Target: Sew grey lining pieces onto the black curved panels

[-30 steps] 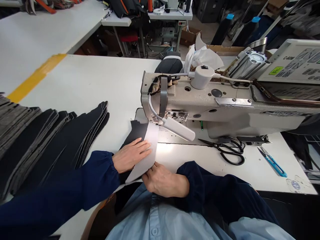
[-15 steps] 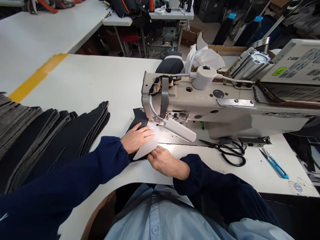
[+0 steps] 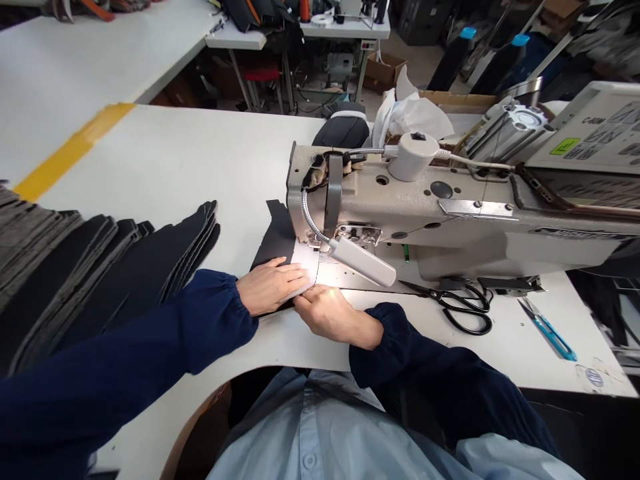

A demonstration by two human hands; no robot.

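A dark fabric piece point(image 3: 276, 235) lies under the head of the sewing machine point(image 3: 360, 193), with a pale, fine-textured piece point(image 3: 305, 255) on top of it by the presser foot. My left hand point(image 3: 273, 285) rests flat across both, its fingers stretched toward the needle area. At the near edge of the work, my right hand point(image 3: 327, 312) has its fingers curled and pinched on the dark fabric; the fingertips are partly hidden. The pale piece's lower end is covered by my left hand. A small white lamp point(image 3: 363, 262) hangs just right of the needle area.
Stacks of dark cut pieces point(image 3: 135, 280) lie on the left of the white table point(image 3: 200, 153). Black scissors point(image 3: 463, 303) and blue thread snips point(image 3: 550, 330) are to the right. A green pen-like item point(image 3: 406, 253) sits beneath the machine arm.
The dark and pale pieces have moved away from me, further under the machine head. My left hand now covers the pale piece's lower end. My right hand stays at the near edge.
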